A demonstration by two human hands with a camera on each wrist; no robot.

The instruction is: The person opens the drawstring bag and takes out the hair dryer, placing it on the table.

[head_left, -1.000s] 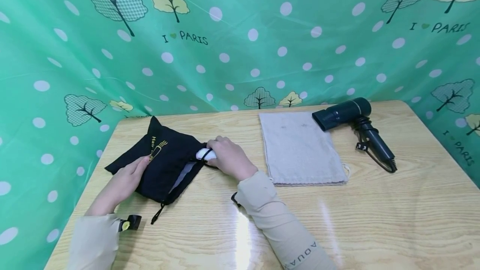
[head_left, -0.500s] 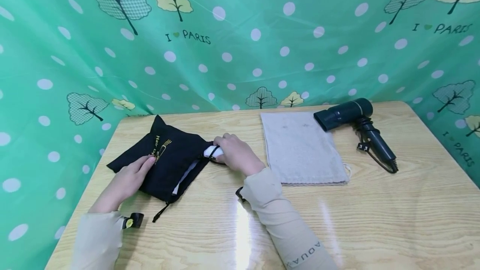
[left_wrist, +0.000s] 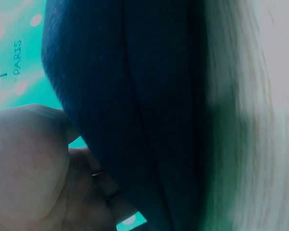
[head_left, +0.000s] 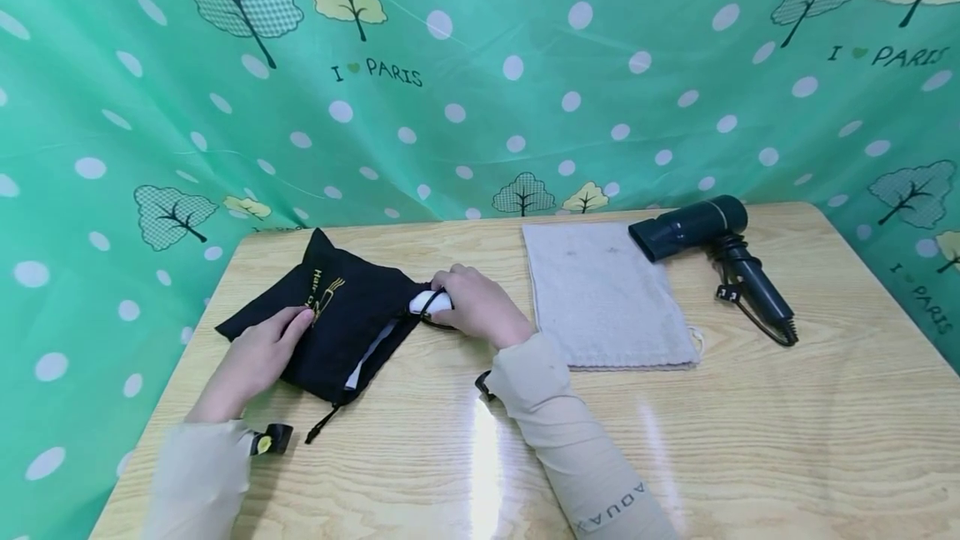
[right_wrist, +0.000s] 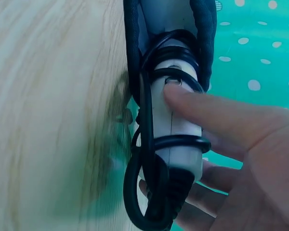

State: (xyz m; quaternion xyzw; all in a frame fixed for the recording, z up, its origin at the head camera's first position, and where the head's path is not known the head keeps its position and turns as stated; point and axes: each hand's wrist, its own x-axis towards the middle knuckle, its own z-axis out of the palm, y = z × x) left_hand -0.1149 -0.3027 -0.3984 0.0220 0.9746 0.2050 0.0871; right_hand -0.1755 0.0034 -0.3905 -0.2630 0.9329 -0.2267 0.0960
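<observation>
At the left of the head view lies a black drawstring bag point(head_left: 341, 290) with yellow "Hair D…" lettering and a partly gaping mouth facing right. My left hand point(head_left: 266, 352) grips its near-left side, thumb on top and fingers underneath; the left wrist view shows the dark cloth point(left_wrist: 120, 96) between them. Out of the bag's mouth sticks the white handle of a hair dryer point(head_left: 431, 303), its black cord point(right_wrist: 180, 143) wound round it. My right hand point(head_left: 480, 307) holds this handle, the thumb near a small switch. The dryer's other end is hidden inside the bag.
A grey cloth drawstring bag point(head_left: 611, 298) lies flat right of centre on the wooden table point(head_left: 750, 440). A dark green hair dryer point(head_left: 693, 227) overlaps its far right corner, cord round the handle. Behind the table hangs a green polka-dot curtain point(head_left: 465, 140).
Over the last second my right hand and the white handle have shifted slightly right, with the bag's mouth following. Both hands keep their hold; the last half second shows almost no movement.
</observation>
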